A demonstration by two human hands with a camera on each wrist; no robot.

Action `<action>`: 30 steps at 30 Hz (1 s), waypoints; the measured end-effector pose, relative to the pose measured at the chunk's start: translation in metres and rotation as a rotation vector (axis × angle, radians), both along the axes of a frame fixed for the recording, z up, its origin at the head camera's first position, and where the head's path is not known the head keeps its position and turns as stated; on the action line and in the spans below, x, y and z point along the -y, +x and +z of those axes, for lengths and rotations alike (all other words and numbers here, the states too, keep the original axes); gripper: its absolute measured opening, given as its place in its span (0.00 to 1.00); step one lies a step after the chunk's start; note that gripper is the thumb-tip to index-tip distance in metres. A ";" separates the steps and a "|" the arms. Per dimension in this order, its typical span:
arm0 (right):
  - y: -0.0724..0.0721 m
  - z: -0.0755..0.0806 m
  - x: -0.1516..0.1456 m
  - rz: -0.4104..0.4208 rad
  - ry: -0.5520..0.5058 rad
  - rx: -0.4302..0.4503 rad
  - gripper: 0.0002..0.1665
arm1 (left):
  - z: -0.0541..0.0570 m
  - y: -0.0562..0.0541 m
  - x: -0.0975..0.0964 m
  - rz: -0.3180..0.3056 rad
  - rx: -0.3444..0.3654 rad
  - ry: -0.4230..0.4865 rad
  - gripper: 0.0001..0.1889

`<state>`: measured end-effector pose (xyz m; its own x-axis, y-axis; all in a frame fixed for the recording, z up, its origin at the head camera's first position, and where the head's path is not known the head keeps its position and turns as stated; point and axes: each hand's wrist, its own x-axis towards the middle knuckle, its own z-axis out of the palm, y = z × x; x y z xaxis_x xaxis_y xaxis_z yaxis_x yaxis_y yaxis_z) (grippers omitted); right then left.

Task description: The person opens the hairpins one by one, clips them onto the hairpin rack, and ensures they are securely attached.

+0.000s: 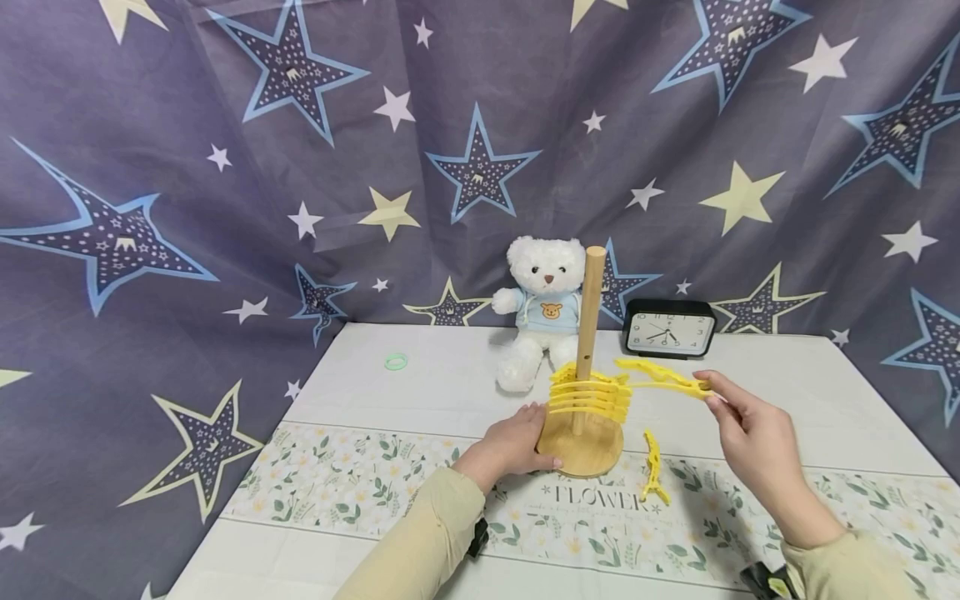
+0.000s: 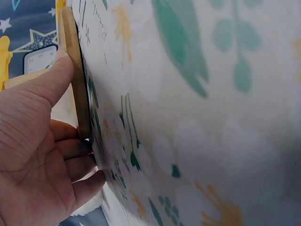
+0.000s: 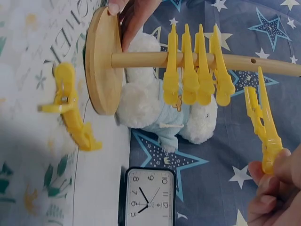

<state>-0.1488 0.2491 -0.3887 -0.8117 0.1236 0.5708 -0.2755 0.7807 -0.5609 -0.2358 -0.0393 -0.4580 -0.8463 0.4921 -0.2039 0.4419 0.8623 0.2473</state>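
Observation:
A wooden stand [image 1: 592, 308], a round base with an upright post, is on the table. My left hand [image 1: 516, 443] grips the left edge of its base [image 2: 75, 70], thumb at the near side, fingers farther round. Several yellow hair clips [image 3: 188, 70] are clamped on the post one above another. Between thumb and fingers, my right hand [image 1: 757, 446] pinches the end of another yellow hair clip [image 3: 266, 127]; its two long arms are spread and it points toward the post, right of the clamped clips. One more yellow hair clip [image 1: 655, 468] lies on the table right of the base.
Behind the stand sits a white teddy bear [image 1: 525, 354] in a blue top. A black alarm clock [image 1: 670, 328] stands at the back right. A pale green ring [image 1: 396, 361] lies at the back left. A starry curtain [image 1: 480, 67] hangs behind the table.

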 end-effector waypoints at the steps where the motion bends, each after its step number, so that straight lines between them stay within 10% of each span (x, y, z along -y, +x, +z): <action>1: -0.001 0.001 0.002 -0.008 -0.005 -0.003 0.17 | 0.000 0.000 0.000 0.000 0.001 0.001 0.49; 30: -0.043 -0.003 0.064 0.052 0.056 -0.141 0.14 | 0.002 0.002 -0.004 0.004 0.003 -0.034 0.48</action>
